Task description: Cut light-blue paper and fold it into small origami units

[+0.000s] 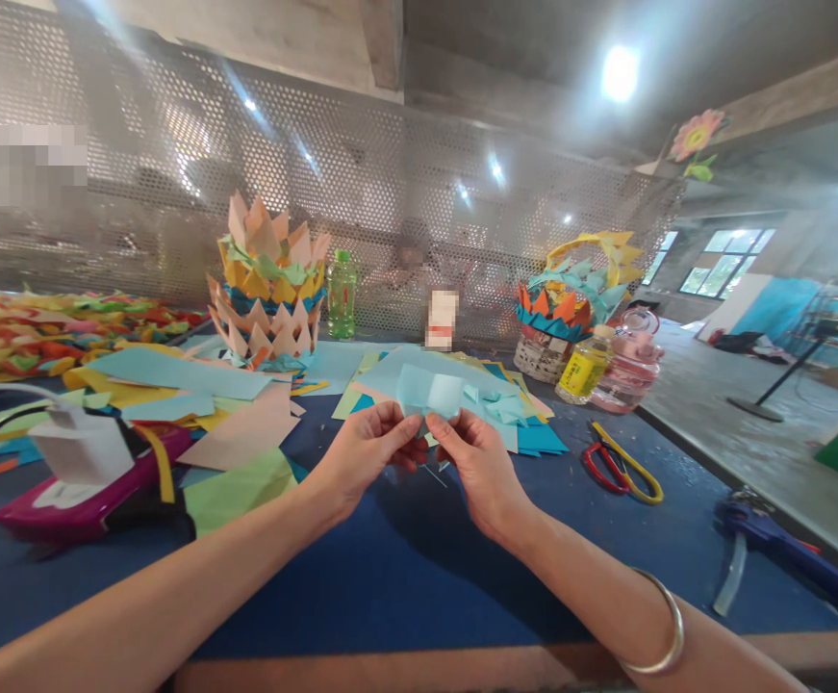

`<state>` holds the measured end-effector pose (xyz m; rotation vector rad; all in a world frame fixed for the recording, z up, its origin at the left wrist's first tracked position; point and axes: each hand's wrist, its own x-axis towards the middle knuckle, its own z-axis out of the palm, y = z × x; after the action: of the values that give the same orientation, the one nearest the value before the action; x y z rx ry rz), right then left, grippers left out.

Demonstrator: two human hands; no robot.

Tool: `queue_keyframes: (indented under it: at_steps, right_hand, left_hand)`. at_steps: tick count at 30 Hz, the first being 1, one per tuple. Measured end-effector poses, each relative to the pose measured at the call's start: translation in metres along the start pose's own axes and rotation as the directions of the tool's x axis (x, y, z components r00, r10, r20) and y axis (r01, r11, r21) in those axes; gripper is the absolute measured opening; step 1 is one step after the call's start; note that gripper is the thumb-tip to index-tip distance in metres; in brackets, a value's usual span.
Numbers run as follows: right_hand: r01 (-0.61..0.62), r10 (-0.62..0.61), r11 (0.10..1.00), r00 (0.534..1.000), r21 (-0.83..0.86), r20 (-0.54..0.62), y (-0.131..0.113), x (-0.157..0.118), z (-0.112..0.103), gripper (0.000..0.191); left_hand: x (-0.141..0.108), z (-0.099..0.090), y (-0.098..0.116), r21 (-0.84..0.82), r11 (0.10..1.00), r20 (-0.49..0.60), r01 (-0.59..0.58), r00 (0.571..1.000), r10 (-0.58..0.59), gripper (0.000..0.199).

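Left hand (375, 445), right hand (482, 466): close together, both pinching light-blue paper (414, 385).
Paper position: between the hands, above the tabletop (425, 602).
Folding, apparently: edges best aligned, thumbs pressing evenly.

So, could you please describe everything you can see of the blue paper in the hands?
The paper is pale blue, looks thin and folded, and has a brighter squarish patch right of its middle. The left hand and right hand pinch its lower edge, partly hiding it, over the table. Its exact tilt is unclear.
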<state>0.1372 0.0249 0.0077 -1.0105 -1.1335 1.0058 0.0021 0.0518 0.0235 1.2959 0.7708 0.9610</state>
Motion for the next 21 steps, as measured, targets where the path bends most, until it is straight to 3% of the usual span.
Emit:
queue_keyframes:
  at_steps: [16, 21]
  right_hand:
    - [0.016, -0.016, 1.0, 1.0, -0.012, 0.022, -0.0032, -0.0021, 0.001, 0.023]
    - [0.009, -0.01, 1.0, 1.0, 0.026, 0.018, -0.0042, -0.0034, 0.0036, 0.025]
  left_hand:
    - [0.0005, -0.0036, 0.0002, 0.037, 0.997, 0.008, -0.068, 0.998, 0.068, 0.02]
    - [0.0004, -0.003, 0.0023, 0.048, 0.998, 0.041, -0.037, 0.999, 0.035, 0.017]
